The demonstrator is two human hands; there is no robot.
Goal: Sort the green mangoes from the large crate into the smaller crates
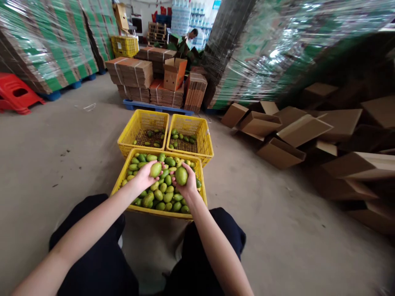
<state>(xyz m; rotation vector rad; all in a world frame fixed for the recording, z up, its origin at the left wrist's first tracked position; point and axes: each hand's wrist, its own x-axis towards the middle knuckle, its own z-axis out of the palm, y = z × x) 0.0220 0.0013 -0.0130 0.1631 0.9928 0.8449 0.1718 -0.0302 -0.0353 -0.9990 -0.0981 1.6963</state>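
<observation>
Green oval fruits: left hand and right hand each grasp one, fingers cupped for support.

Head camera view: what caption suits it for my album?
Left hand with one green fruit, right hand with another, above a crowded yellow crate; two sparser crates beyond.

A warehouse or packing area: plastic-wrapped green-and-brown stacks, bundled flat brown cardboard on a blue pallet, heaped open cardboard boxes, bare grey concrete floor.
</observation>
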